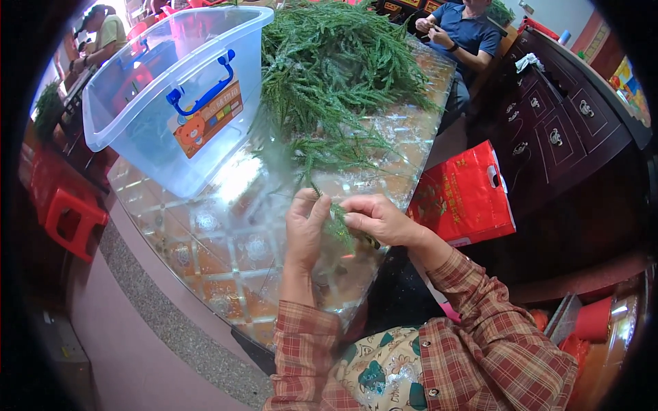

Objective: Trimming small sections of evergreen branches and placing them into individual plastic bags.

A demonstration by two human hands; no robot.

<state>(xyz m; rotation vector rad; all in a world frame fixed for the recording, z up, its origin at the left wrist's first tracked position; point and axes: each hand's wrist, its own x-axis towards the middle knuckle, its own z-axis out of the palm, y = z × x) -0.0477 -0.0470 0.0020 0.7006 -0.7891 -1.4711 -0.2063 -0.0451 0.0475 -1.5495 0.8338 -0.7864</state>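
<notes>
Head view
Left hand: the left hand is up over the glass table. Its fingers pinch the top of a small green sprig.
Right hand: the right hand is just beside the left one. Its fingers are closed on the same sprig from the other side.
Sprig: it hangs between the two sets of fingertips, and its tip points down below them.
Pile: a big pile of green branches lies past the fingertips, further up the table.
Bin: a clear bin with a blue handle stands up and to the left of the fingers. It looks empty.
Bag: a red bag stands to the right of the right hand.
How far: I think the work is near its start. One sprig is in hand, the pile is big, and nothing shows in the bin.
</notes>
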